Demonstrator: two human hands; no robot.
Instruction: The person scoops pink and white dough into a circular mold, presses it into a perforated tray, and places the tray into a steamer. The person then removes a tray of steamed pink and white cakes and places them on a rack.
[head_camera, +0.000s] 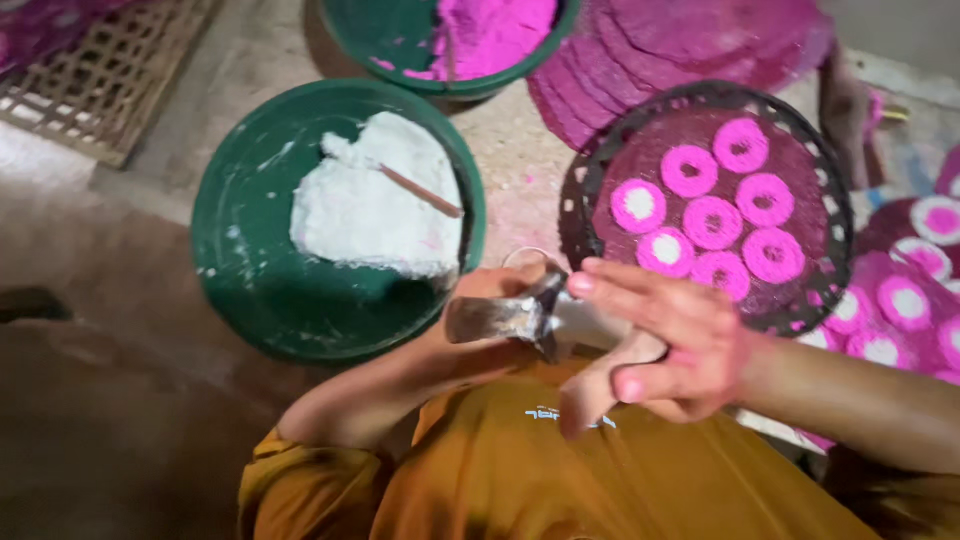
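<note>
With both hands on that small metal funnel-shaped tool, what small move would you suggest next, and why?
Probably carry the small metal funnel-shaped tool to the green bowl of white paste to load it: the left hand grips it, the right hand covers its end, and several pink rings lack white centres.

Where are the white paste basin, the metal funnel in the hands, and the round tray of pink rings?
white paste basin (250, 290): head view, bare green wall.
metal funnel (500, 318): head view, its body.
round tray (590, 170): head view, dark rim.
</note>
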